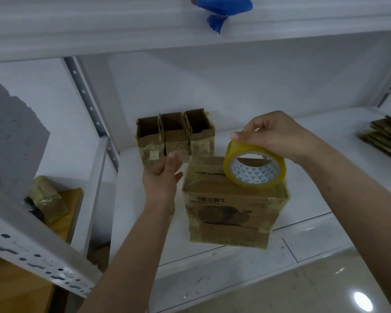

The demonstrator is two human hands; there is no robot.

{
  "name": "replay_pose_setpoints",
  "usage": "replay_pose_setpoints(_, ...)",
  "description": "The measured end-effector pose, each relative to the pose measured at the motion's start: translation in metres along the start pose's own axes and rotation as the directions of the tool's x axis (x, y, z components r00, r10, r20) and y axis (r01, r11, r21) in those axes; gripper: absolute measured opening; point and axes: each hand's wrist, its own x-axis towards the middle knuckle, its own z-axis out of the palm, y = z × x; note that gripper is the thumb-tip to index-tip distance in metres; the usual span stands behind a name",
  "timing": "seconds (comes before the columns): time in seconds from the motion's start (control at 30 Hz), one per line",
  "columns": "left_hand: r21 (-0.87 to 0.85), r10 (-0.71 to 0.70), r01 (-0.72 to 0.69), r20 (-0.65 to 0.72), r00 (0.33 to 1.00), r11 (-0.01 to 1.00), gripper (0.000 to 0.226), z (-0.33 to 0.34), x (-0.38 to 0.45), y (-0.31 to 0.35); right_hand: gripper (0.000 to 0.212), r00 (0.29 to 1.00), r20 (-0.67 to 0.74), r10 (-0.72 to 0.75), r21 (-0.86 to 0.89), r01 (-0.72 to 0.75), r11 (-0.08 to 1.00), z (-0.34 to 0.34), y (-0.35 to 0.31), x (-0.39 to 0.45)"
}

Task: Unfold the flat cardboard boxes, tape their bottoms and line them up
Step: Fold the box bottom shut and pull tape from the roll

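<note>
the box (231, 204) stands on the white shelf (303, 222), its taped bottom turned up and a printed side facing the camera. on top of the box, at its right part, the roll of tape (254, 166) stands on its edge - yellowish, with a white patterned core. the right hand (273, 134) pinches the upper rim of the roll between thumb and fingers, just above the box. the left hand (164, 175) is just beside the left side of the box with fingers straight and relaxed, palm turned toward the box - it holds nothing, and i cannot tell if it touches the cardboard. behind the box, a little to the left, three open boxes (175, 137) stand in a row, touching each other, openings up. far to the right of the box, at the shelf's end, lies a pile of flat boxes (384, 137). left of the box, past the shelf post, a taped bundle (48, 199) rests on a wooden surface.
</note>
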Motion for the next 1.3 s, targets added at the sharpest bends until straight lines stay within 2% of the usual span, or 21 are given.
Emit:
replay_pose_setpoints(0.23,0.038,-0.091,0.093,-0.040,0.995,0.995,0.030,-0.015,0.011,-0.010,0.047,1.000,-0.025,0.007,-0.020,-0.007,1.000,0.017,-0.006,0.007)
replay_pose_setpoints(0.43,0.051,-0.220,0.220,-0.001,0.975,0.974,0.033,-0.014,0.003,-0.029,0.048,0.998,-0.066,0.024,0.024,-0.022,0.999,0.026,-0.006,0.008)
replay_pose_setpoints(0.53,-0.001,-0.348,0.349,0.062,0.935,0.937,0.025,-0.010,-0.001,-0.037,0.046,0.996,-0.074,0.045,0.048,-0.042,0.998,0.029,-0.008,0.009)
replay_pose_setpoints(0.67,0.017,-0.504,0.509,0.172,0.847,0.861,0.032,-0.005,-0.001,-0.038,0.038,0.995,-0.078,0.063,0.101,-0.055,0.993,0.029,-0.007,0.006)
replay_pose_setpoints(0.8,-0.025,-0.532,0.551,0.231,0.815,0.834,0.054,-0.002,-0.005,-0.044,0.038,0.994,-0.094,0.057,0.097,-0.048,0.994,0.030,-0.007,0.004)
replay_pose_setpoints(0.9,-0.049,-0.538,0.563,0.237,0.809,0.825,0.059,0.000,-0.007,-0.041,0.036,0.993,-0.100,0.058,0.102,-0.048,0.994,0.031,-0.008,0.002)
replay_pose_setpoints(1.03,-0.020,-0.527,0.543,0.206,0.824,0.840,0.040,0.001,-0.007,-0.034,0.038,0.995,-0.096,0.035,0.085,-0.027,0.996,0.032,-0.008,0.001)
replay_pose_setpoints(1.1,0.095,-0.498,0.489,0.202,0.844,0.867,0.030,-0.001,-0.002,-0.029,0.037,0.997,-0.075,0.027,0.092,-0.020,0.996,0.029,-0.008,0.001)
replay_pose_setpoints(1.2,0.445,-0.364,0.236,0.230,0.903,0.864,0.036,-0.005,0.015,-0.010,0.020,0.998,0.045,0.053,0.126,-0.058,0.990,0.017,-0.008,0.006)
replay_pose_setpoints(1.27,0.529,-0.156,-0.013,0.274,0.949,0.849,0.040,-0.010,0.020,0.008,0.013,0.990,0.137,0.044,0.146,-0.064,0.987,0.005,-0.005,0.010)
replay_pose_setpoints(1.3,0.527,-0.022,-0.188,0.367,0.930,0.829,0.045,-0.012,0.018,0.017,0.013,0.984,0.176,0.030,0.162,-0.059,0.985,-0.001,-0.001,0.011)
